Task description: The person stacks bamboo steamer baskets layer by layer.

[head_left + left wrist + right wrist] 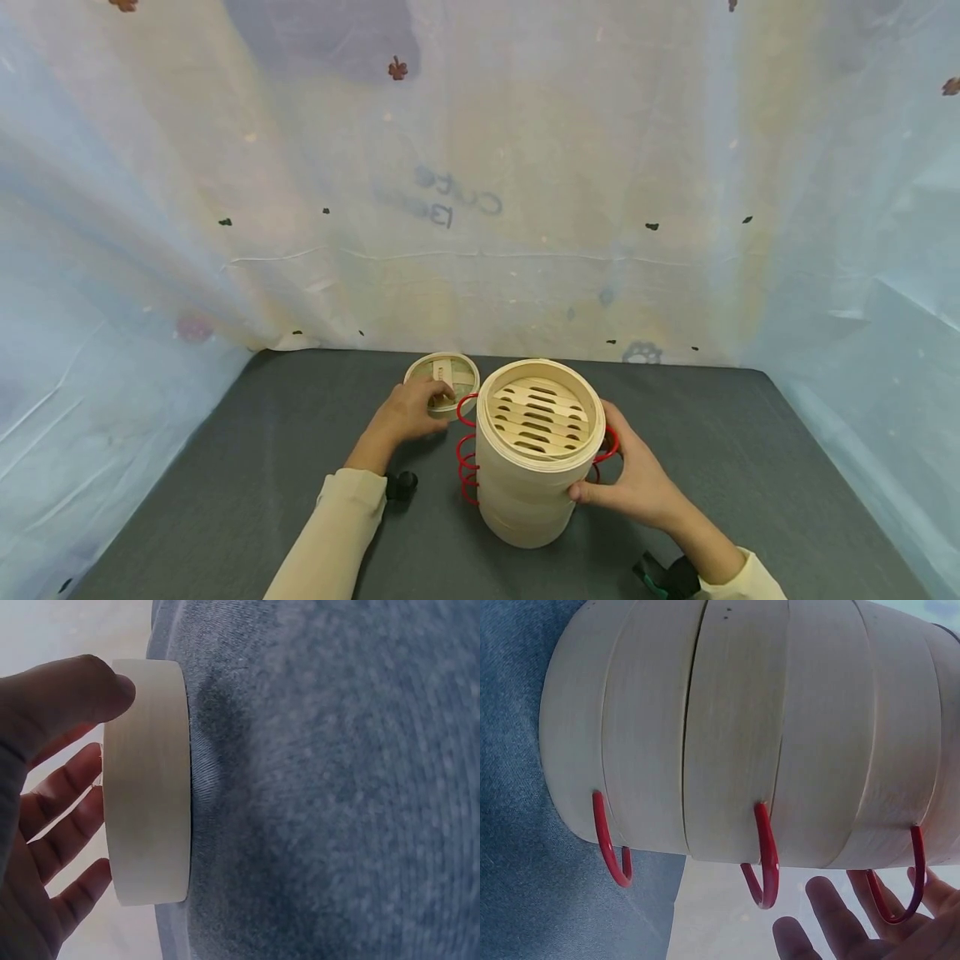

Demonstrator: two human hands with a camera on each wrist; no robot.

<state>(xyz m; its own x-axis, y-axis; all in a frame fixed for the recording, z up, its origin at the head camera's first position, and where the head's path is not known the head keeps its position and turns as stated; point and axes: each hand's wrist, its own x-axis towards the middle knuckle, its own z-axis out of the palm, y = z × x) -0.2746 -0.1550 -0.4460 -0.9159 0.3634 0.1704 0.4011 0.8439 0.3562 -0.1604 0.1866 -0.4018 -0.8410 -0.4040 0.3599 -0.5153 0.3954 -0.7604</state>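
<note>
A tall stack of bamboo steamer baskets with red ring handles stands upright on the dark cloth. Slats show in its top tier. Left of and behind it, a small round bamboo lid with a pale paper strap lies on the cloth. My left hand holds this lid, thumb against its outer wall and fingers over the top. At the stack's right side is my right hand, fingers spread beside an upper red handle; whether the thumb touches the wall, I cannot tell.
The dark grey cloth-covered table carries the stack and the lid. A pale, patterned plastic sheet hangs behind and along both sides. Dark wrist cameras sit by the cream sleeves.
</note>
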